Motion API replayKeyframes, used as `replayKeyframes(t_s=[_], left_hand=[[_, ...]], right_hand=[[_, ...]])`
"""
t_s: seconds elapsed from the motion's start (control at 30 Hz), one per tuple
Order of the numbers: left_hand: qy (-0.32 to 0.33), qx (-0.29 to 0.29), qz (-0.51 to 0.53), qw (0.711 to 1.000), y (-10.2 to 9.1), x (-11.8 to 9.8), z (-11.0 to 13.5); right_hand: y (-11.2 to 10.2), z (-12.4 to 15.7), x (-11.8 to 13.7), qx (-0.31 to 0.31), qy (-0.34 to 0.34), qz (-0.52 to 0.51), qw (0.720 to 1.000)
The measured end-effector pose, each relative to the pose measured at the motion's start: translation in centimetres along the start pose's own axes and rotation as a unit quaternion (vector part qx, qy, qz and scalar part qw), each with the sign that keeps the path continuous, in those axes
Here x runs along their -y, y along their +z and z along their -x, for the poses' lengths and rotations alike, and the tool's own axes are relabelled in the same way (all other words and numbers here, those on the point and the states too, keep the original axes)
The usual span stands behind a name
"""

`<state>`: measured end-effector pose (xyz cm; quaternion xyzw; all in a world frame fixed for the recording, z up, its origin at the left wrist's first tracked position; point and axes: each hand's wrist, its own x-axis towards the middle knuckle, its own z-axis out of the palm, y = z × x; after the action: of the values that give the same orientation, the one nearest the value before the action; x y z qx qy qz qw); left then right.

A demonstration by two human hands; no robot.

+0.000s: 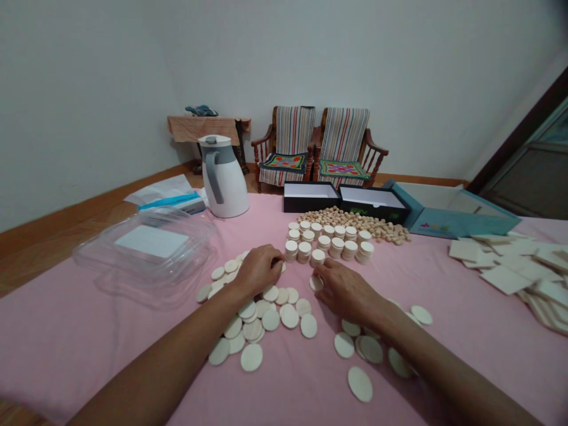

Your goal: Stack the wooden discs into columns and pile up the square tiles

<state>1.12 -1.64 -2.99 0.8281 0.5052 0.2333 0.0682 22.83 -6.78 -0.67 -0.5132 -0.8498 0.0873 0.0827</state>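
Observation:
My right hand [348,290] has its fingers closed on a pale round wooden disc [316,284], just in front of a short stack of discs [318,257]. To the left, my left hand [261,270] is curled with its fingertips together, and the edge of another wooden disc [283,268] shows at them. Loose discs [289,316] lie spread below and around my left hand. More loose discs [371,349] lie under my right forearm, which hides part of them. Beyond both hands, several disc stacks [337,246] stand in rows.
Small wooden beads [355,221] are heaped behind the stacks, against two black box trays [310,198]. A blue box [452,210] and square wooden pieces [508,275] are at right. Clear plastic containers [155,245] and a white jug [228,183] stand at left on the pink cloth [146,361].

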Motion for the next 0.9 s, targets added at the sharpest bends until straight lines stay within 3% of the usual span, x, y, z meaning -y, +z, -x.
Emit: replayKeyframes(t_s=[0.2, 0.33, 0.63, 0.9], left_hand=[[-0.009, 0.002, 0.003, 1.0, -0.1, -0.1, 0.0], [-0.008, 0.008, 0.0, 1.0, -0.2, -0.1, 0.0], [-0.005, 0.006, 0.001, 1.0, -0.1, 0.0, 0.0], [-0.004, 0.001, 0.001, 1.0, -0.1, -0.1, 0.1]], right_hand=[[-0.7, 0.0, -0.6, 0.012, -0.053, -0.082, 0.995], [-0.6, 0.1, -0.6, 0.001, -0.03, -0.068, 0.997], [-1.1, -1.8, -1.8, -0.182, 0.018, -0.058, 0.982], [-0.5, -2.4, -2.2, -0.162, 0.026, -0.008, 0.986]])
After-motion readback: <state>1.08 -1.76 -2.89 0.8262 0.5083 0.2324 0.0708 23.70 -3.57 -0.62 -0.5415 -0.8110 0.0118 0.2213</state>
